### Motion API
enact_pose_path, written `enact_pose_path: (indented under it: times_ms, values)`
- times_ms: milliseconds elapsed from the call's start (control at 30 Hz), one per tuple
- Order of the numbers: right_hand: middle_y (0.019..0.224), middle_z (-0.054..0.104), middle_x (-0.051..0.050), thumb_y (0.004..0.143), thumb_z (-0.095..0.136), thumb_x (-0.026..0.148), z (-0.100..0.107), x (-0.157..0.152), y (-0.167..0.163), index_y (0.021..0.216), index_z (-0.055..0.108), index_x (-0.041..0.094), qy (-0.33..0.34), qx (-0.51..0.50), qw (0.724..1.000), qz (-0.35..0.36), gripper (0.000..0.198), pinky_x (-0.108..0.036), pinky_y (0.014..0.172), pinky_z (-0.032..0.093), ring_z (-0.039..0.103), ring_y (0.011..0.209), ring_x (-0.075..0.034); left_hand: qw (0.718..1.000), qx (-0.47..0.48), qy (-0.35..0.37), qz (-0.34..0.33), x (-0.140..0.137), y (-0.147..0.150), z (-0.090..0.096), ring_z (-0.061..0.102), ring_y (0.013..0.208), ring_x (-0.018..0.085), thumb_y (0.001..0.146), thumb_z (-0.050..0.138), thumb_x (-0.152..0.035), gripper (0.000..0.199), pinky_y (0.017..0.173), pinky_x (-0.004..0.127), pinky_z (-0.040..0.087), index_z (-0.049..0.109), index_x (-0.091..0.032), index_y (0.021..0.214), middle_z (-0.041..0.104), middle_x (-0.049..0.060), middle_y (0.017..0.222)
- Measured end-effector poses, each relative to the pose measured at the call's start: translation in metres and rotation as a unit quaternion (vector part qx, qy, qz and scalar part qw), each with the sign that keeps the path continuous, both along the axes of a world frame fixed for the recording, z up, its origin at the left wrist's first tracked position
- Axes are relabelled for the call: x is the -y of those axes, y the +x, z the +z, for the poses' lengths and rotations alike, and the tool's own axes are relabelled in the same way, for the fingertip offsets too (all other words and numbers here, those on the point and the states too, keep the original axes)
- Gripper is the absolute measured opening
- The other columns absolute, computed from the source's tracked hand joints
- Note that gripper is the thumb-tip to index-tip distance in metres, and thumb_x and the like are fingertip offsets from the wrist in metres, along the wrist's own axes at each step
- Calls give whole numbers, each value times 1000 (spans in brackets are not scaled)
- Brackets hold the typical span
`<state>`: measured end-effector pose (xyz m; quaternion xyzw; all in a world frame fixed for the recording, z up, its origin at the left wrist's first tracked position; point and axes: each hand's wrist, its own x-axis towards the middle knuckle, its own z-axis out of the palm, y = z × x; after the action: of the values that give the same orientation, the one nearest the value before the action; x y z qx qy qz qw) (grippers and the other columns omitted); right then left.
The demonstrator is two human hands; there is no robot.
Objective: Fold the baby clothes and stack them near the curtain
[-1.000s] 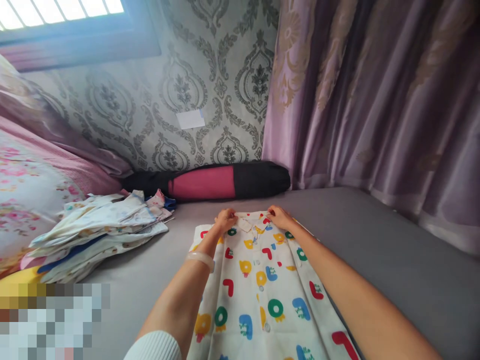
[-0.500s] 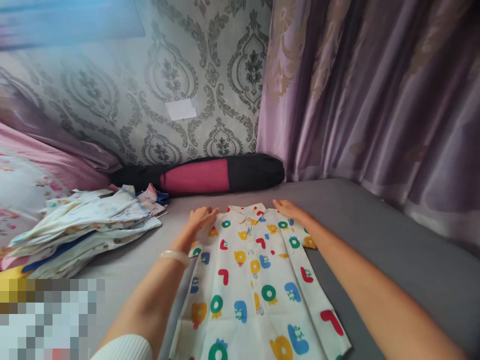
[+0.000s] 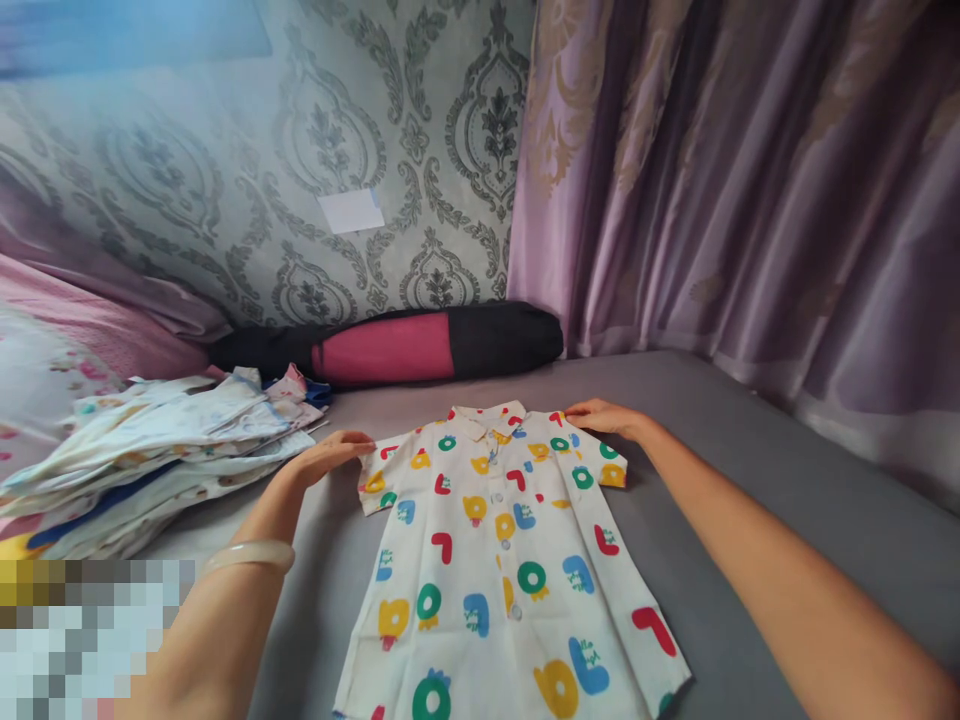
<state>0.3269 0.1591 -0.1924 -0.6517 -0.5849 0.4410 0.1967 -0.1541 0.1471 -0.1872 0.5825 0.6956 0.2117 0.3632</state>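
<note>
Head view: short-sleeved, letter-print button shirt [image 3: 484,540] lies face up on the grey sheet [image 3: 780,440], collar away from me; clothes pile [image 3: 187,440] to the left. My left hand [image 3: 334,453] is at the near sleeve's outer edge, my right hand [image 3: 604,416] at the opposite shoulder. Fingers extended; thumbs unclear, so cannot tell whether either pinches cloth. Step, I judge: straightening sleeves. Next move calls for light, even smoothing.
</note>
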Motion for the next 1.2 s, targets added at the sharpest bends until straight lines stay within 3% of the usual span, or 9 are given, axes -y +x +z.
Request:
enact_pose_path:
  times_ms: [133, 300, 433, 533, 667, 800, 1000, 1100, 1200]
  values:
    - [81, 71, -1, 76, 67, 24, 0, 4, -13, 81, 71, 18, 49, 75, 996, 19, 9, -20, 66, 46, 62, 75, -14, 997, 42, -6, -65, -1, -5, -5, 59, 77, 22, 50, 72, -54, 46, 66, 26, 44, 67, -18, 77, 67, 3, 74]
    - [79, 68, -1, 83, 57, 29, -4, 8, -21, 86, 65, 18, 124, 126, 984, -34, 15, -19, 58, 42, 59, 71, -13, 998, 25, 51, -22, -6, -8, -15, 56, 70, 20, 48, 73, -55, 40, 58, 25, 41, 63, -21, 67, 62, 1, 66]
    - [83, 67, -5, 81, 62, 32, -4, 9, -7, 83, 63, 17, 173, 173, 967, -72, 15, -21, 65, 43, 61, 80, -16, 998, 34, 25, 48, 6, -4, -10, 55, 63, 17, 44, 76, -58, 48, 55, 24, 42, 60, -19, 68, 55, -1, 57]
    - [68, 65, -6, 78, 65, 44, 1, 13, 13, 67, 62, 16, 86, 199, 973, -82, 30, -24, 59, 45, 62, 70, -18, 996, 57, -28, 65, 19, -3, -4, 59, 66, 17, 40, 78, -58, 56, 55, 22, 43, 62, -17, 75, 59, 0, 59]
    - [64, 66, -4, 76, 68, 39, 7, 29, 36, 72, 63, 15, -66, 24, 988, -137, 25, -22, 52, 48, 61, 57, -13, 994, 71, -50, 72, 29, -8, -3, 63, 69, 18, 40, 80, -54, 56, 51, 20, 42, 64, -16, 79, 65, 3, 66]
    - [74, 70, -5, 76, 64, 19, 2, 44, 36, 79, 61, 15, -40, -74, 981, -175, 6, -22, 61, 53, 66, 66, -14, 994, 77, -19, 82, 33, -5, -10, 63, 66, 18, 47, 79, -48, 45, 51, 21, 43, 63, -16, 74, 64, 2, 62]
    - [97, 70, -13, 87, 49, 22, -18, 48, 13, 102, 60, 14, 100, 131, 961, -222, 19, -28, 71, 50, 67, 91, -24, 983, 59, 70, 162, 30, 13, -30, 55, 52, 12, 64, 65, -35, 23, 50, 22, 46, 58, -15, 73, 54, -1, 55]
    - [105, 67, -19, 94, 41, 28, -25, 54, 6, 114, 55, 14, 165, 308, 922, -167, 29, -35, 78, 47, 64, 99, -29, 977, 26, 104, 184, 33, 19, -34, 55, 52, 12, 70, 59, -33, 21, 50, 22, 47, 58, -15, 80, 55, -1, 60]
    - [107, 66, -22, 96, 36, 32, -27, 62, 3, 123, 50, 13, 176, 361, 907, -129, 36, -38, 78, 46, 65, 97, -31, 977, 23, 92, 190, 46, 23, -29, 58, 53, 13, 76, 57, -38, 25, 52, 23, 49, 57, -14, 85, 57, 0, 61]
